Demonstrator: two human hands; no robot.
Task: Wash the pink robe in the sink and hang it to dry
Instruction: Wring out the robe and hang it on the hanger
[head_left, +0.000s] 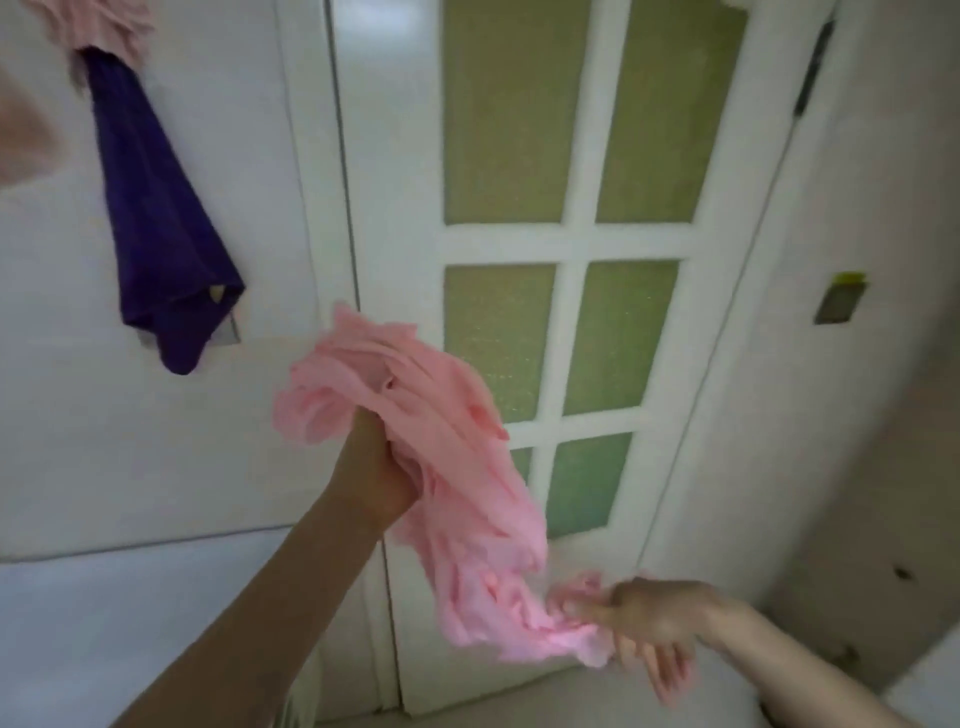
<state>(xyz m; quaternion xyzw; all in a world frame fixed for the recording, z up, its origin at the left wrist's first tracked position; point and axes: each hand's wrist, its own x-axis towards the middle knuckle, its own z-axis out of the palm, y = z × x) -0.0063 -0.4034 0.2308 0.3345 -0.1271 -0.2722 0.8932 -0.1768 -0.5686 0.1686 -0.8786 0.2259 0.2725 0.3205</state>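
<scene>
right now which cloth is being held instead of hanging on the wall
The pink robe, gripped by the left hand and right hand; the purple cloth and the pink fabric above it hang untouched.

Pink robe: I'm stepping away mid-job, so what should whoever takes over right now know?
Left hand: grips the upper bunch of the pink robe, raised.
Right hand: pinches its lower end, some fingers loose.
The robe is bunched between both hands, in front of the white door; a purple cloth hangs on the wall to the left.
Done: washing cannot be confirmed from this view.
Left: hang it to dry.
</scene>
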